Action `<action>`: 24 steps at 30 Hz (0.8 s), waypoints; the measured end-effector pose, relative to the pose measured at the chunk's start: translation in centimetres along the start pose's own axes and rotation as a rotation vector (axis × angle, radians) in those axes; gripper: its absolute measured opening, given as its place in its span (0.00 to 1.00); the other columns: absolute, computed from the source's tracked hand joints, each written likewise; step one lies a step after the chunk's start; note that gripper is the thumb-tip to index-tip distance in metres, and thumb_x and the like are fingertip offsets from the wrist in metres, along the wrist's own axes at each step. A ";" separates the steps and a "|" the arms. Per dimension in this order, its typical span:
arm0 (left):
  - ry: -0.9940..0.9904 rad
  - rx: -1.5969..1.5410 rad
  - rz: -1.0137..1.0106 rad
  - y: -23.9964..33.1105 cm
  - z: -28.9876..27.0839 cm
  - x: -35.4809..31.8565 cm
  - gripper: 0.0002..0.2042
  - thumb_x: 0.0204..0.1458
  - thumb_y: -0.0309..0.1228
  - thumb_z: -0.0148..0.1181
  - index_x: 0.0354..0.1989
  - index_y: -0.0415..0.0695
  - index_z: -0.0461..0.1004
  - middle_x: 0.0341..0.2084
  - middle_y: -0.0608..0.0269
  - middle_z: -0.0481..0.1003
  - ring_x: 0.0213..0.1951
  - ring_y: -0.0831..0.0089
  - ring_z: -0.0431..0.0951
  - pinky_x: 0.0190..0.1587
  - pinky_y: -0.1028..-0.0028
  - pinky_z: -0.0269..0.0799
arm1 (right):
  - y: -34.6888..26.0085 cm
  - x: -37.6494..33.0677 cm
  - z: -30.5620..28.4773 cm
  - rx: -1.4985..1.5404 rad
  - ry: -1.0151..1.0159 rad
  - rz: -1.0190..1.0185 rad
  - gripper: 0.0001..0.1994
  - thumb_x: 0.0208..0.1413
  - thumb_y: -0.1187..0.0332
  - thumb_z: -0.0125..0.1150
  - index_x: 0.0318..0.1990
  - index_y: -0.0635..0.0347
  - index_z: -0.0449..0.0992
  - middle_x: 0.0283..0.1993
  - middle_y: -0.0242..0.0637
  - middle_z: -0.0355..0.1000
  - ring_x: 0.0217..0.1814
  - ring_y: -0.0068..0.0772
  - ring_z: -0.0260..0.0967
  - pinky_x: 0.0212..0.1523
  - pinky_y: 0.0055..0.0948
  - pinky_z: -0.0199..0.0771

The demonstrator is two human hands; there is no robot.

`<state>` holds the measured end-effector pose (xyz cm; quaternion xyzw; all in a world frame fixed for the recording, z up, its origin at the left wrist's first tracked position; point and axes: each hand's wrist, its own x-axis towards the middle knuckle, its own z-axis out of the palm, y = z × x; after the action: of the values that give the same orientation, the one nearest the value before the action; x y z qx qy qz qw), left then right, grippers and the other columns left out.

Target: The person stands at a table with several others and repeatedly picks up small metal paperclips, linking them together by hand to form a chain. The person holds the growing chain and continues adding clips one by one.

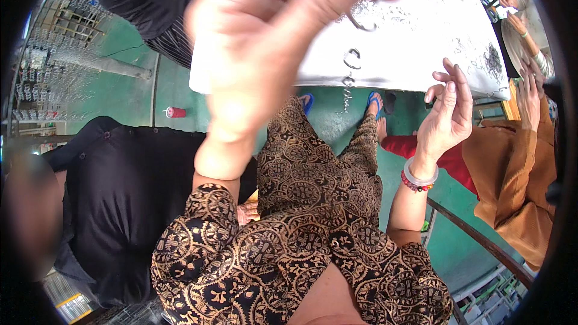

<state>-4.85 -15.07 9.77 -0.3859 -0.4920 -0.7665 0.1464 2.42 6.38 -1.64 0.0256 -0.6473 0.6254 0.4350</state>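
Observation:
My left hand [259,48] is raised close to the camera and blurred, its fingers pinched together over the white table [421,30]. A short string of small metal rings [352,58] hangs from its fingertips, ending in a thin chain. My right hand [448,114] is lifted at the table's near edge with its fingers loosely apart and nothing in it. It wears a pale bangle and a red bead bracelet at the wrist. Small dark metal parts [494,60] lie scattered on the table to the right. My lap in black and gold patterned cloth [313,204] fills the middle.
A person in black [120,192] sits close on my left. A person in orange [518,168] sits on my right, hands at the table. A red cylinder [176,112] stands on the green floor. A metal rail [481,241] runs at the lower right.

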 end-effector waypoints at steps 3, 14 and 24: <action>-0.005 0.257 0.141 4.6 -3.1 3.3 0.12 0.61 0.30 0.54 0.49 0.37 0.73 0.33 0.55 0.78 0.35 0.69 0.80 0.38 0.73 0.76 | 1.0 -0.2 -0.6 -0.070 -0.015 0.038 0.13 0.63 0.79 0.50 0.53 0.67 0.74 0.49 0.47 0.75 0.40 0.25 0.72 0.28 0.20 0.69; 0.151 0.670 0.297 15.1 -10.8 4.9 0.08 0.58 0.26 0.58 0.44 0.39 0.77 0.34 0.60 0.80 0.35 0.74 0.79 0.39 0.78 0.75 | 16.0 -2.2 2.2 -0.259 -0.418 0.445 0.14 0.65 0.70 0.51 0.55 0.60 0.75 0.34 0.31 0.76 0.31 0.15 0.65 0.33 0.17 0.66; 0.752 1.208 0.359 18.6 -23.6 0.3 0.07 0.57 0.23 0.57 0.41 0.35 0.77 0.30 0.67 0.77 0.33 0.81 0.75 0.36 0.82 0.68 | 22.1 -4.4 3.7 -0.066 -0.207 0.465 0.13 0.64 0.75 0.47 0.52 0.66 0.74 0.32 0.32 0.73 0.30 0.16 0.65 0.30 0.16 0.67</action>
<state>-4.36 -44.25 16.73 -0.0238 -0.6744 -0.4066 0.6159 -9.52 5.85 -21.09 -0.0744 -0.6968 0.6813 0.2116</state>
